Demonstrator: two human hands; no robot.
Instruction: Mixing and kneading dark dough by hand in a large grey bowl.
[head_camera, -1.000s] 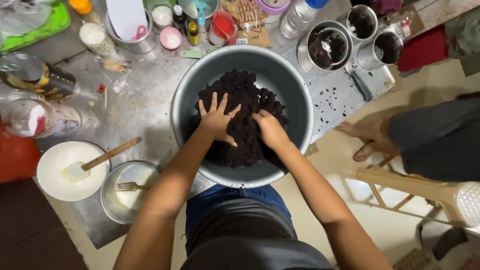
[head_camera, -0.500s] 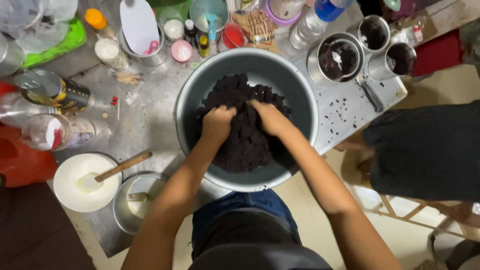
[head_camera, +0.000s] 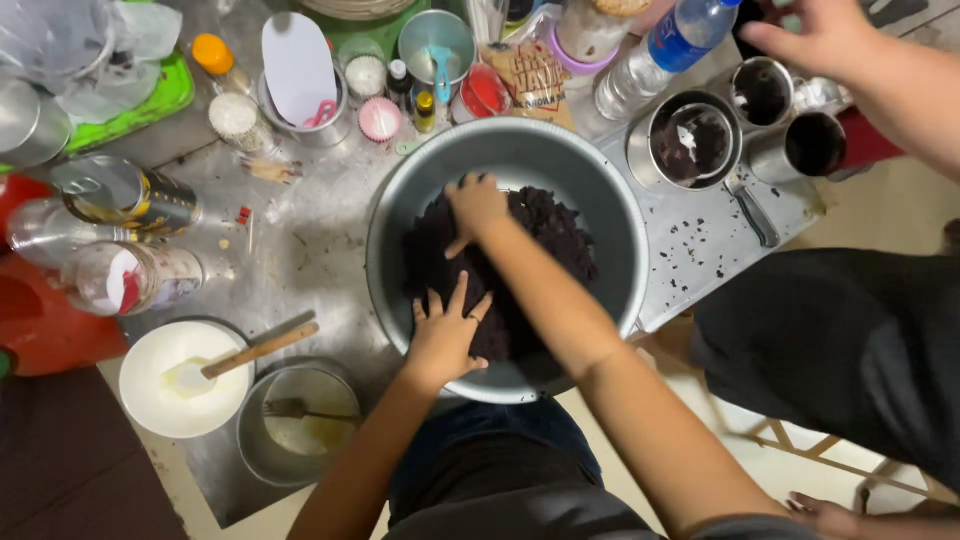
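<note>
A large grey metal bowl (head_camera: 610, 210) sits on the steel table and holds a dark, crumbly mass (head_camera: 555, 235). My left hand (head_camera: 447, 333) lies flat on the near side of the mass, fingers spread. My right hand (head_camera: 474, 207) reaches across to the far left side of the mass, fingers curled down into it. Both forearms cross over the bowl's near rim.
Another person's hand (head_camera: 815, 35) reaches over metal cups (head_camera: 762, 92) at the top right; that person's dark clothing fills the right side. A white bowl with a wooden spatula (head_camera: 185, 378), a pot with a fork (head_camera: 295, 420), jars, cans and a water bottle (head_camera: 655, 55) crowd the table.
My left hand has slid back to the near edge of the mass and my right hand has reached farther to the far left. Another person's hand has come in at the top right.
</note>
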